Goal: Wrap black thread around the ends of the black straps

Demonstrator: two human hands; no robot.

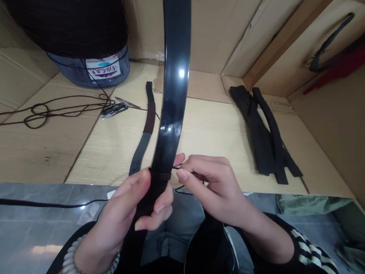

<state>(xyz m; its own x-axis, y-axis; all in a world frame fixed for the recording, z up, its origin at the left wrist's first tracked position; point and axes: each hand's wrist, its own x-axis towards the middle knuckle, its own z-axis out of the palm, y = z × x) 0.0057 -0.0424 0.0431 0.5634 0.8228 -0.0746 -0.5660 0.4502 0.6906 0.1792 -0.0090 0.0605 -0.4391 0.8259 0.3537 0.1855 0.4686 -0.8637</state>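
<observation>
A long, glossy black curved strip (176,74) stands upright before me, its top running out of view. My left hand (127,212) is closed around its lower end, thumb in front and fingers behind. Just above the thumb, a narrow dark brown band of wound cord (161,176) crosses the strip. To the right of it, my right hand (215,182) pinches a thin dark cord (176,168) that leads to the strip. A loop of cord hangs below those fingers. On the board behind lies a shorter dark strip (151,118) with a brown wrapped middle.
Small thread snips (115,109) lie beside a loose tangle of black cord (45,110). Behind them stands a large bluish water bottle (87,71) wrapped in black cord. A pile of flat black strips (261,137) is at right. Cardboard walls (217,31) enclose the work board.
</observation>
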